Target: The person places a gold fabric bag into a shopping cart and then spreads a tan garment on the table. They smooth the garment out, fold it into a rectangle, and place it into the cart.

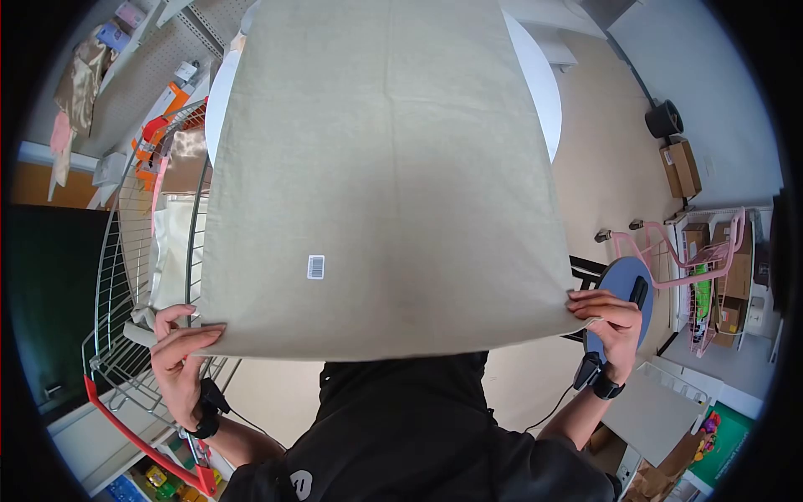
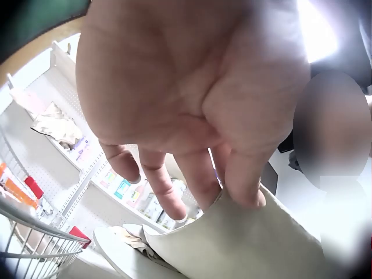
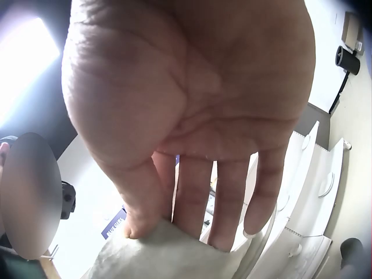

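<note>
With my left hand [image 1: 180, 360] I pinch the cloth [image 1: 385, 192] at its near left corner, thumb against fingers, and with my right hand [image 1: 617, 336] I pinch its near right corner. The cloth stretches away from me, hiding the middle of the white surface [image 1: 542, 92], whose rim shows left and right. Its label [image 1: 315, 267] sits near, left of middle. A wire cart [image 1: 102, 289] stands left, a stool [image 1: 617, 274] right.

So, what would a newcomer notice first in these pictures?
A large greenish cloth fills the head view's middle, its near edge pinched by the left hand and right hand. A white barcode label stands out on its lower left. At left, a wire cart with a red handle catches the eye.
</note>
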Demonstrator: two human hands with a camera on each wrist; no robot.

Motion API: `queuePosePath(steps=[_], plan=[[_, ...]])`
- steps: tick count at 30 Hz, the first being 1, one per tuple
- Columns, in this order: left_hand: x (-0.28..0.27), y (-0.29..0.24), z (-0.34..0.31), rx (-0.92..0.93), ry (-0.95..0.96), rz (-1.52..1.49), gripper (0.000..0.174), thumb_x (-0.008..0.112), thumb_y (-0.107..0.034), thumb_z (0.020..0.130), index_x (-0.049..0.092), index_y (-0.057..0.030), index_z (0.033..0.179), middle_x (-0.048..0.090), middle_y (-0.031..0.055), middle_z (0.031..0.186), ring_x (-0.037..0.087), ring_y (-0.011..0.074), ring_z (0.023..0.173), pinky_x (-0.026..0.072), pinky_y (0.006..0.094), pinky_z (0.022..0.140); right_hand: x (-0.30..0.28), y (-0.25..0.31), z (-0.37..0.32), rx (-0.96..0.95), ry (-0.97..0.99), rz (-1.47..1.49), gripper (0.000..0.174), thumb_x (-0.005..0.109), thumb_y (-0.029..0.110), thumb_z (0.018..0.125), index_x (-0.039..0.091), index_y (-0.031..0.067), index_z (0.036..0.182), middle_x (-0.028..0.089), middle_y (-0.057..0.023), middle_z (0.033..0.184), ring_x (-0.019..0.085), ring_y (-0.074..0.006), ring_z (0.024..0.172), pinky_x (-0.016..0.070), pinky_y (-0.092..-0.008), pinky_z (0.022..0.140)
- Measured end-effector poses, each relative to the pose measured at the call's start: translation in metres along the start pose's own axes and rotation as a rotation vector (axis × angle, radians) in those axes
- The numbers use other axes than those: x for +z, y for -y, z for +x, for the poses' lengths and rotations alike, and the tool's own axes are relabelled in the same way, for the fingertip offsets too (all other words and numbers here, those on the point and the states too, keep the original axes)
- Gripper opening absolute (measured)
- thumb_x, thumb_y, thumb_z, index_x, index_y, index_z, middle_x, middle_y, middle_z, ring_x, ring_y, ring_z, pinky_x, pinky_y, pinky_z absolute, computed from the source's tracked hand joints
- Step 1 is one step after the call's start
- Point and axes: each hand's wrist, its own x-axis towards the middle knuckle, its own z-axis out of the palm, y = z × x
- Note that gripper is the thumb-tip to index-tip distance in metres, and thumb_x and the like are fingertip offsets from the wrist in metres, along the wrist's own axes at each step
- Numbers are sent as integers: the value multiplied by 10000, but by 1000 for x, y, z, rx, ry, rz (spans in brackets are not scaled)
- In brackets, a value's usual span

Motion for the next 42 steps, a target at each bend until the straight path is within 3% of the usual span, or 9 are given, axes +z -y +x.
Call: queuePosePath(steps=[7,13,21,26,29,31,33,37,42], plan=[[-7,-13,-17,-136,159,26,282,800,-184,748,874,-70,995,846,71,985,632,290,1351,331,461,1134,-2,6,-9,170,126,-3,206,875,144,833,835,-23,947,825,-149,954,802,-301,975,625,-375,867],[-16,-34,-42,-273,182,29,295,817,-170,714,882,-84,989,845,51,975,653,296,1289,334,451,1129,-13,4,-24,240,203,-24,214,900,163,805,857,10,948,814,-105,850,724,-202,730,545,-318,681],[-47,-51,-72,-108,243,29,213,820,-239,784,883,-118,947,837,15,869,686,256,1123,347,423,1043,-31,10,-35,75,257,135,300,936,243,749,860,-4,900,742,-106,674,655,-199,550,450,-312,545],[-59,-52,-74,63,181,-5,136,798,-234,822,866,-130,877,825,22,804,690,278,1070,346,444,1039,-38,15,-37,-80,258,236,364,889,322,861,834,-38,852,747,-125,672,680,-212,556,480,-318,540],[-60,-42,-40,222,39,-79,138,756,-182,864,827,-73,817,816,57,840,695,272,1041,412,442,970,-39,26,-15,-113,64,97,380,869,332,890,811,-33,804,748,-119,679,690,-209,574,497,-314,549],[-40,-55,-1,97,-173,-166,210,712,-174,927,768,-15,802,791,106,927,697,259,995,477,393,871,-48,29,12,-77,28,12,334,826,284,934,788,-29,824,766,-119,755,707,-189,646,528,-306,600],[-44,-39,49,81,-168,-133,213,686,-172,970,751,15,892,742,96,974,668,194,934,496,315,799,-52,22,52,-76,-51,-80,236,783,182,960,765,-44,895,782,-106,851,699,-154,742,539,-300,689],[-40,4,170,90,-242,-199,195,672,-173,1058,734,8,1095,678,-16,927,579,77,859,469,263,791,-49,13,158,-66,-124,-36,175,745,168,1024,729,1,977,613,30,732,568,-60,670,463,-256,634],[-21,27,284,42,-137,-395,186,679,-249,1086,761,-82,1104,648,-107,856,509,-7,754,381,209,684,-37,-3,269,-7,-158,83,197,727,215,1052,724,18,1057,605,45,731,566,-63,642,459,-261,599]])
